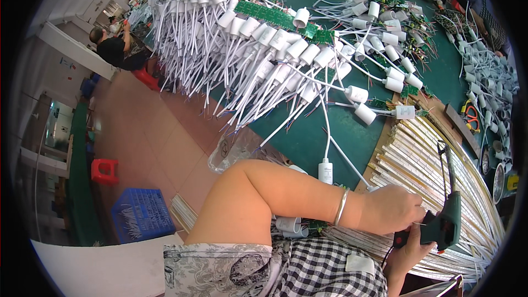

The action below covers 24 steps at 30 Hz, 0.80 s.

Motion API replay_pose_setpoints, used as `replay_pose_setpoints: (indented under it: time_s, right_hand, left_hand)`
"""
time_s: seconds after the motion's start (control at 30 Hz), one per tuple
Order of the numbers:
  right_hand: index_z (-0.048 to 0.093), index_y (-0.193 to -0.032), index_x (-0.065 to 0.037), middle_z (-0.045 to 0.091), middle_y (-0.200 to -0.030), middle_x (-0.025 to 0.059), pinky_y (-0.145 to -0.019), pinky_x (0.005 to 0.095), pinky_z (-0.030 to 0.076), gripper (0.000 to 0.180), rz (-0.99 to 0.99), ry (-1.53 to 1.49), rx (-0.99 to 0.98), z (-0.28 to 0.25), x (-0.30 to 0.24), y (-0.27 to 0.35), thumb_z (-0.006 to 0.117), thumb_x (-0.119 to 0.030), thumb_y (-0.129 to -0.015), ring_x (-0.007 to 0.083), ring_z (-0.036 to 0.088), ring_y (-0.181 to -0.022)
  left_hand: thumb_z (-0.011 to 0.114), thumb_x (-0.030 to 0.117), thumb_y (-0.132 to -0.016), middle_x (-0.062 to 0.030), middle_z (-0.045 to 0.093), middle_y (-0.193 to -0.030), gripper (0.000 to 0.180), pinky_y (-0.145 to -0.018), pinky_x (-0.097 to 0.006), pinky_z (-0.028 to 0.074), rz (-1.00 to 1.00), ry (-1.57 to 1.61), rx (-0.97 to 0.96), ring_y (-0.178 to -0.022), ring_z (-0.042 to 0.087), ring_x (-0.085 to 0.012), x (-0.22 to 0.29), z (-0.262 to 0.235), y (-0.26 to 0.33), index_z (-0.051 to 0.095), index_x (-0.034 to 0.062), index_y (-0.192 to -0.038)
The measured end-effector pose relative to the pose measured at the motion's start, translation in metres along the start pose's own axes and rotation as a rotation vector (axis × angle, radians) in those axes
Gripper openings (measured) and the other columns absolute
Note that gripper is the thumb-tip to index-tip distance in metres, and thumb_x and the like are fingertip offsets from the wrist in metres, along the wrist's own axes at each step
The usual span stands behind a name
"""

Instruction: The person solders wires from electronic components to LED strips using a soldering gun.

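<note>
My left hand (390, 209), with a bracelet on the wrist, reaches across in front of me to the right. Its fingers are pinched together beside a thin wire-like piece; what they grip is too small to make out. Below it my right hand (411, 250) is closed around the black part of a dark green and black pistol-shaped hand tool (452, 217), whose long thin front end points away. A white cable (349, 160) ends close to my left hand. Near my left forearm lies a white cylindrical housing (325, 171) on its cable.
White cylindrical housings with cables (297, 48) and green circuit boards (264, 14) pile across the green table (291, 135). Long pale strips (423, 159) fan out under the tool. Scissors (471, 116) lie at right. A blue crate (142, 214) and red stool (104, 171) stand left.
</note>
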State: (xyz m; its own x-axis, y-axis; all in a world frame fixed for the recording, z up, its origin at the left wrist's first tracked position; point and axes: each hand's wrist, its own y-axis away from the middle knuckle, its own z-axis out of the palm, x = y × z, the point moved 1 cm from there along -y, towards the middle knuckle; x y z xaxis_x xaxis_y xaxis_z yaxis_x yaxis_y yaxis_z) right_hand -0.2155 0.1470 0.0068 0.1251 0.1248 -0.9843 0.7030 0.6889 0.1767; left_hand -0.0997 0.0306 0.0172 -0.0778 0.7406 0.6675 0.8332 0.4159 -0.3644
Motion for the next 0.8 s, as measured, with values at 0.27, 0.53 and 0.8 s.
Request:
replay_pose_setpoints:
  time_s: [0.27, 0.53, 0.8]
  right_hand:
    - [0.059, -0.12, -0.004, 0.058, -0.108, 0.0153, -0.087, 0.0347, 0.043, 0.031, -0.237, 0.186, -0.071, -0.013, 0.017, -0.004, 0.054, 0.003, -0.091, 0.0214, 0.058, -0.087]
    - [0.052, -0.124, 0.002, 0.057, -0.103, 0.0106, -0.075, 0.0262, 0.047, 0.037, -0.418, 0.247, -0.266, -0.022, 0.016, -0.006, 0.053, 0.007, -0.088, 0.014, 0.056, -0.078]
    - [0.041, -0.135, 0.001, 0.057, -0.087, 0.0072, -0.062, 0.0258, 0.046, 0.054, -0.185, -0.05, 0.029, -0.042, 0.009, -0.014, 0.061, 0.0, -0.085, 0.0133, 0.054, -0.071]
  left_hand:
    - [0.066, 0.018, -0.075, -0.0147, 0.063, -0.082, 0.018, -0.07, -0.042, 0.052, -0.225, 0.298, -0.053, -0.076, 0.063, -0.0331, -0.001, -0.01, -0.004, 0.063, 0.0013, -0.082]
    - [0.064, 0.018, -0.074, -0.0123, 0.059, -0.074, 0.016, -0.06, -0.04, 0.051, -0.025, -0.057, -0.027, -0.072, 0.064, -0.0288, 0.014, -0.043, -0.005, 0.06, 0.0019, -0.073]
    - [0.058, 0.02, -0.061, 0.0018, 0.045, -0.069, 0.01, -0.048, -0.025, 0.035, 0.461, -0.765, 0.138, -0.06, 0.046, -0.0113, -0.004, -0.106, 0.001, 0.051, 0.0134, -0.064]
